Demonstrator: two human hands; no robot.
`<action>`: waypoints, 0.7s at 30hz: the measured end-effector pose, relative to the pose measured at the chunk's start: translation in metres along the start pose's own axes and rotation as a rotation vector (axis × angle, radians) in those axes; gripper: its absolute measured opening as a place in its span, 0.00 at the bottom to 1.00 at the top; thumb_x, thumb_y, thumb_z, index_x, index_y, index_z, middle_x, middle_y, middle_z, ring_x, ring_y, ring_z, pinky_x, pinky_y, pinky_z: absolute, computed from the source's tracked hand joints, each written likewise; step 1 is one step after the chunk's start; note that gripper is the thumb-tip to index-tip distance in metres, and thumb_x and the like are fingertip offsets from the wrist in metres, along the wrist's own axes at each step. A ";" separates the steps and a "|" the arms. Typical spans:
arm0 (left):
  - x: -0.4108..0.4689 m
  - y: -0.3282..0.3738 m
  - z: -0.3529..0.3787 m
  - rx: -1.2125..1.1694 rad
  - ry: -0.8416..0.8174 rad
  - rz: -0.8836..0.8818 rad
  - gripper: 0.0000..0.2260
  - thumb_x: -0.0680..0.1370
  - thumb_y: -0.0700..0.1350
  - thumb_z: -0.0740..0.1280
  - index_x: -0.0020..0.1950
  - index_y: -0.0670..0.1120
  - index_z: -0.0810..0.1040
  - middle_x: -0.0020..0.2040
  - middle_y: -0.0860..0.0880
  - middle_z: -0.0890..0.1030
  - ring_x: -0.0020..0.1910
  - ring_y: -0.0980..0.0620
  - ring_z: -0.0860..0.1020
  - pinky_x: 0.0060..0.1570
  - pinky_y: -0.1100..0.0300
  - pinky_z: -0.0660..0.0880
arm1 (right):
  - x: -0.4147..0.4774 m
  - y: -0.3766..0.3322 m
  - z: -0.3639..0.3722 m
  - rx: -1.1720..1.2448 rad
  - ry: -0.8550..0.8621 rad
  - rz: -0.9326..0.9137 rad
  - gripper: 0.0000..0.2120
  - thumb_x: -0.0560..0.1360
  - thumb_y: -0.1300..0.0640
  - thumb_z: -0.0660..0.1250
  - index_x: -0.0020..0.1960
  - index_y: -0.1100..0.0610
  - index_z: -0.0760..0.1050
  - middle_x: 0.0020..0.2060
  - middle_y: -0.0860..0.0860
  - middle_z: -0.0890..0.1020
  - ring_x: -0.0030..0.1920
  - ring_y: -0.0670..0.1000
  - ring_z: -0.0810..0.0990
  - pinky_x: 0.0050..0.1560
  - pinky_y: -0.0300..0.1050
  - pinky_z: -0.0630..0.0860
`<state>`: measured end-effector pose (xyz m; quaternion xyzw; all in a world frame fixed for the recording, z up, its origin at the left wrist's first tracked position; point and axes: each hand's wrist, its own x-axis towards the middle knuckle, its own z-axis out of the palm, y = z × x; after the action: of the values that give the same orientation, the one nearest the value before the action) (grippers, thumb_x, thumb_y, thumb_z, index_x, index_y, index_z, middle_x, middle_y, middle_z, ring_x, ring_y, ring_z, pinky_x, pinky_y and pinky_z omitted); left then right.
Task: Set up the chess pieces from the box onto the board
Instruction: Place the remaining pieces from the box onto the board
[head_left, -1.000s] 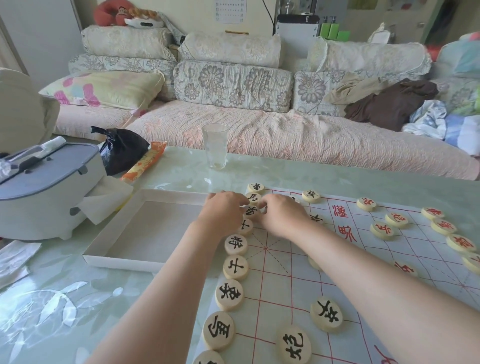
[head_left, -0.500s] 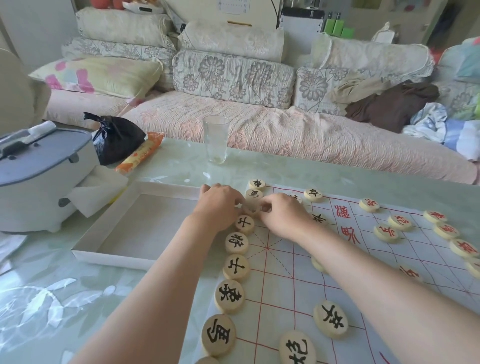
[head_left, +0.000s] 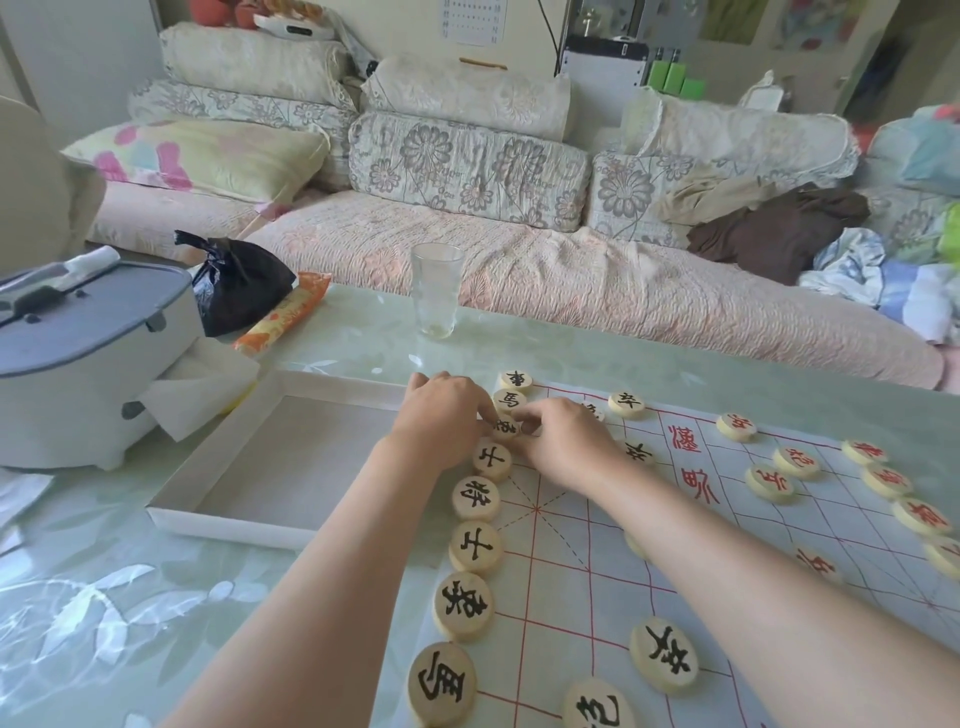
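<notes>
A paper chess board (head_left: 597, 551) with red lines lies on the table. Round wooden pieces with black characters form a column along its left edge, among them one black piece (head_left: 506, 428) near the far end. My left hand (head_left: 441, 415) and my right hand (head_left: 561, 441) meet over that piece, and fingertips of both pinch it from either side. Red-lettered pieces (head_left: 769, 480) stand along the board's right side. The white box (head_left: 228, 512) sits left of the board, and no pieces show inside it.
A clear drinking glass (head_left: 435, 296) stands beyond the board. At the left are a white and grey appliance (head_left: 83, 364), a black bag (head_left: 239, 280) and an orange packet (head_left: 283, 317). A sofa with cushions runs behind the table.
Both hands stay together at the far end of the black column, with small finger shifts on the same piece. The camera view has tilted slightly.
</notes>
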<state>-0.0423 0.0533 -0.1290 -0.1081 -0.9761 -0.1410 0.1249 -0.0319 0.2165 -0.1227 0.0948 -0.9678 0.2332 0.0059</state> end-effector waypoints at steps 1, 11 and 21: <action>0.000 -0.001 -0.001 -0.009 0.006 0.004 0.05 0.76 0.52 0.68 0.51 0.58 0.82 0.54 0.56 0.81 0.56 0.53 0.73 0.51 0.59 0.55 | 0.000 -0.001 0.000 0.002 -0.001 -0.004 0.19 0.74 0.39 0.70 0.63 0.44 0.79 0.56 0.46 0.81 0.56 0.50 0.79 0.49 0.43 0.73; 0.009 -0.004 0.001 -0.086 0.083 -0.041 0.08 0.79 0.50 0.62 0.54 0.56 0.80 0.51 0.56 0.83 0.54 0.51 0.75 0.53 0.57 0.60 | 0.006 0.008 -0.008 -0.017 0.113 0.047 0.18 0.74 0.56 0.63 0.61 0.44 0.78 0.51 0.41 0.79 0.55 0.49 0.78 0.52 0.44 0.75; 0.027 0.002 0.012 -0.020 -0.054 -0.046 0.15 0.81 0.45 0.57 0.57 0.60 0.80 0.62 0.56 0.78 0.62 0.51 0.70 0.60 0.55 0.58 | 0.035 0.015 -0.013 -0.200 -0.040 -0.115 0.28 0.74 0.65 0.60 0.68 0.41 0.74 0.68 0.46 0.74 0.66 0.53 0.73 0.59 0.47 0.74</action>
<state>-0.0696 0.0631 -0.1325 -0.0904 -0.9799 -0.1505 0.0943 -0.0698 0.2295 -0.1159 0.1539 -0.9791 0.1327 0.0094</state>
